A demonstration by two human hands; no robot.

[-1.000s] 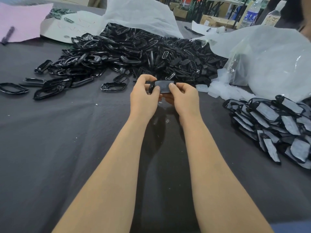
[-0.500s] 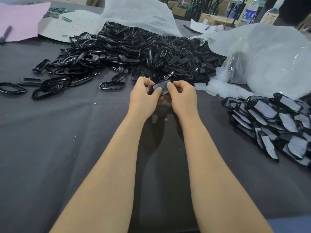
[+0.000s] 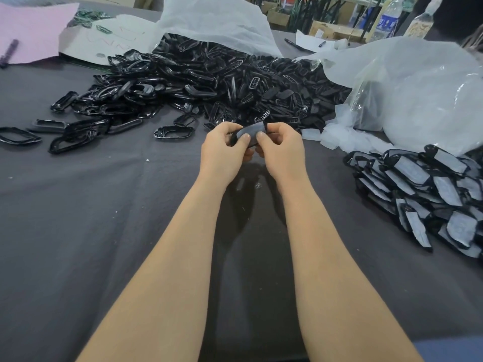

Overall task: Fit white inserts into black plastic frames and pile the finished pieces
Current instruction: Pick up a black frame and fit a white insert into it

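A dark grey cloth [image 3: 78,231] is covering the table; shelving w/ bottles is seen at the far edge. Open cloth is lying near and left. A heap of black frames [image 3: 209,82] is piled far centre, plastic bags [image 3: 418,95] far right, finished pieces [image 3: 423,194] stacked at right. One frame w/ insert [image 3: 249,133] is being pinched between left hand [image 3: 222,155] and right hand [image 3: 282,152], centre, above the cloth.

- The counter [image 3: 78,231] wears a dark grey cloth.
- The frame heap [image 3: 209,82] is glossy black.
- The finished pieces [image 3: 423,194] show pale grey-white inserts rimmed in black.
- The loose inserts [image 3: 339,134] are translucent white.
- The paper sheet [image 3: 34,30] is pink.
- The plastic bag [image 3: 423,90] is cloudy white.
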